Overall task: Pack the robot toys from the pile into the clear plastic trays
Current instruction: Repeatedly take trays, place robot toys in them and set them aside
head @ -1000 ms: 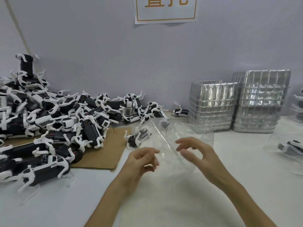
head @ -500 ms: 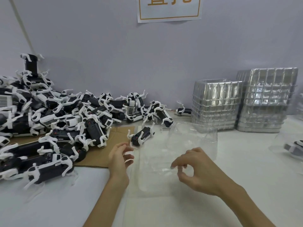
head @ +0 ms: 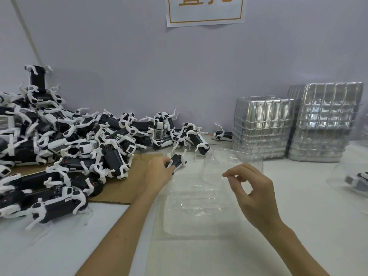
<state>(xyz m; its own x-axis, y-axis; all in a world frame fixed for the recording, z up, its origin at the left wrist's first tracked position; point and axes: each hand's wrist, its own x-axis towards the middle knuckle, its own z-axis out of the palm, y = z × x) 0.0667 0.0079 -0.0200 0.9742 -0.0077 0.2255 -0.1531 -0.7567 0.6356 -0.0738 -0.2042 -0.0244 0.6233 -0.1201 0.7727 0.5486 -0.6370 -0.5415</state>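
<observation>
A big pile of black-and-white robot toys (head: 65,148) covers the left of the table, partly on brown cardboard (head: 127,184). My left hand (head: 157,174) grips one small robot toy (head: 178,160) lying at the pile's near right edge. An open clear plastic tray (head: 199,206) lies flat on the table in front of me, its lid (head: 233,162) raised at the far side. My right hand (head: 253,192) hovers over the tray's right part, thumb and forefinger pinched on the edge of the clear lid.
Two stacks of clear trays (head: 262,126) (head: 322,124) stand against the wall at the back right. A tray with a robot toy inside (head: 356,180) lies at the right edge. A paper sign (head: 205,10) hangs on the wall.
My left hand has left the tray, reached forward-left and closed on the small robot toy. The tray has come down flat on the table, with my right hand staying above it.
</observation>
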